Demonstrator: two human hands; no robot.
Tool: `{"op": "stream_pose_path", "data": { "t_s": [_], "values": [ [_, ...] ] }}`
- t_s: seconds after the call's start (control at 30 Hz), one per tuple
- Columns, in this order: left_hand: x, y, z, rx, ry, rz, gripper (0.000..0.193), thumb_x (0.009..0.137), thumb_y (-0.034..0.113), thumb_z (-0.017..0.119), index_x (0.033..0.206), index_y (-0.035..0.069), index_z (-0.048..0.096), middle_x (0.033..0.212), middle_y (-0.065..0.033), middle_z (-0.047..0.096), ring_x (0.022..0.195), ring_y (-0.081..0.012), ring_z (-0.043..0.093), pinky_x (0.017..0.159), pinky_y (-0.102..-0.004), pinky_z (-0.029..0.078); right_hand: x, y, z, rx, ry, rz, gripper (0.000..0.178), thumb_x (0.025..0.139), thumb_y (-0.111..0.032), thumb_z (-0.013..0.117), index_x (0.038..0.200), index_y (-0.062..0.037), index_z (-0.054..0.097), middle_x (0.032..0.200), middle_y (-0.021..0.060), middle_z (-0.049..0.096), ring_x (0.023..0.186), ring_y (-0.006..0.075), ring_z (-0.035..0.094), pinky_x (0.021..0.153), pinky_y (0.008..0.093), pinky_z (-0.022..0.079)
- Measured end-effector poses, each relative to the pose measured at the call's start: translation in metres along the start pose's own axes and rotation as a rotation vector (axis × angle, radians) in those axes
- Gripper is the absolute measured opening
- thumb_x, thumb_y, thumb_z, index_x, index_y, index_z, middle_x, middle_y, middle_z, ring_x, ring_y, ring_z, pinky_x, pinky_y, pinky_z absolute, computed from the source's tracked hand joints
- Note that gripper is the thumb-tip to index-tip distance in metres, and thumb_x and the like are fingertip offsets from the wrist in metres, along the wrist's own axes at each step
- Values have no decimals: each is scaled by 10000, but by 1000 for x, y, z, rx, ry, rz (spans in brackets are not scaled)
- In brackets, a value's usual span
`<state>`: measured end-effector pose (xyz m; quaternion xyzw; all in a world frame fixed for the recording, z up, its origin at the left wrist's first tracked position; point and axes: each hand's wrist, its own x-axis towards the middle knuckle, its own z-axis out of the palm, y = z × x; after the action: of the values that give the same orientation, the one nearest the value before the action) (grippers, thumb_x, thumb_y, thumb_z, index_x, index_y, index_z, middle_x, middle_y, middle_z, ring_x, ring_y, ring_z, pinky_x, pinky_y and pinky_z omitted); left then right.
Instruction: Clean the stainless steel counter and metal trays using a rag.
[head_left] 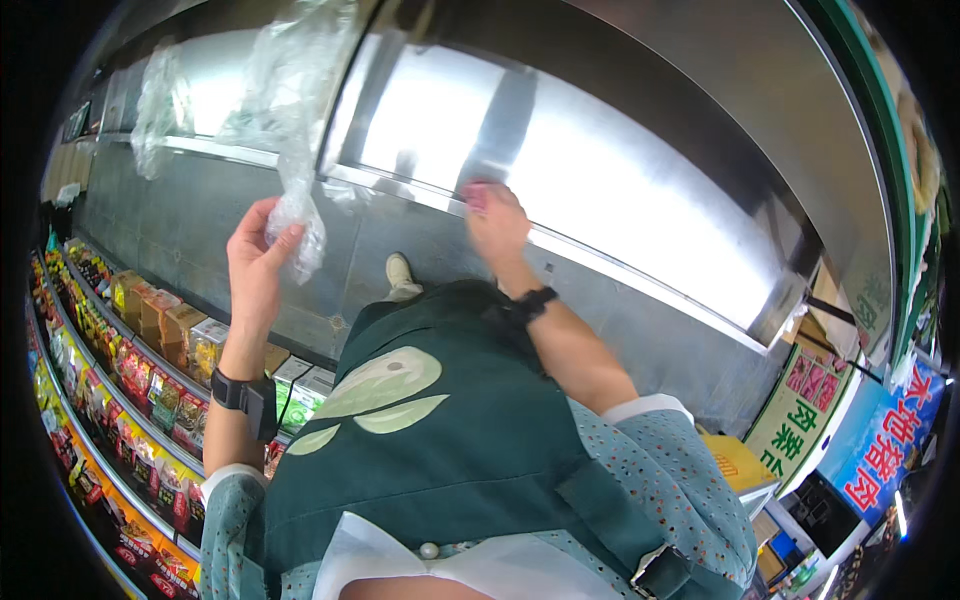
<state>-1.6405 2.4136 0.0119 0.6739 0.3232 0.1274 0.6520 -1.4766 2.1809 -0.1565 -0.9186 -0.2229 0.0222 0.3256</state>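
My left hand (262, 248) pinches the lower end of a clear plastic bag (298, 205) between thumb and fingers. The bag hangs in a crumpled strip from a bunch of similar clear bags at the top of the view. My right hand (500, 232) is closed round a small pink-red thing (477, 197), blurred and mostly covered by the fingers, so its kind cannot be made out. That hand is in front of the shiny steel panel (610, 160), near its lower edge; whether it touches the panel is unclear.
Shelves of packaged goods (130, 400) curve along the left, with several boxes (165, 320) on the upper row. Another clear bag (155, 110) hangs farther left. Grey tiled floor (380, 225) lies below the steel. Signs (885, 440) and a yellow thing (735, 460) stand at right.
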Motion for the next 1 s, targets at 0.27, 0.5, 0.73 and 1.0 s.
{"op": "stream_pose_path", "data": {
  "t_s": [0.27, 0.5, 0.73, 1.0],
  "values": [
    [29, 18, -30, 16, -123, 12, 295, 820, 7, 665, 1101, -20, 580, 982, -47, 625, 881, -100, 576, 786, -242, 460, 38, -136, 99, -153, 67, -477, 213, 735, -235, 631, 923, -148, 581, 954, 54, 530, 934, 250, 512, 717, 388, 404],
    [72, 9, 2, 70, -315, 32, 272, 821, 34, 668, 1083, 2, 598, 980, -32, 633, 888, -100, 579, 778, -243, 463, 8, -38, 32, -230, -43, -560, 181, 730, -205, 597, 877, -102, 582, 985, 94, 532, 928, 263, 511, 740, 422, 417],
    [111, -60, 84, 331, -264, 310, 317, 791, 142, 703, 1077, 41, 610, 971, -87, 639, 907, -196, 609, 810, -315, 488, -51, 101, -93, -434, -74, -191, 279, 773, -82, 551, 1052, -86, 573, 1025, 134, 598, 851, 297, 554, 768, 415, 447],
    [110, -60, 151, 380, -593, 370, 771, 761, 126, 714, 1424, 105, 322, 1296, -212, 463, 1202, -376, 443, 1022, -418, 367, -59, 174, -138, -21, 120, 460, 181, 932, -196, 544, 949, -17, 552, 846, 76, 595, 728, 139, 569, 604, 274, 448]
  ]
}}
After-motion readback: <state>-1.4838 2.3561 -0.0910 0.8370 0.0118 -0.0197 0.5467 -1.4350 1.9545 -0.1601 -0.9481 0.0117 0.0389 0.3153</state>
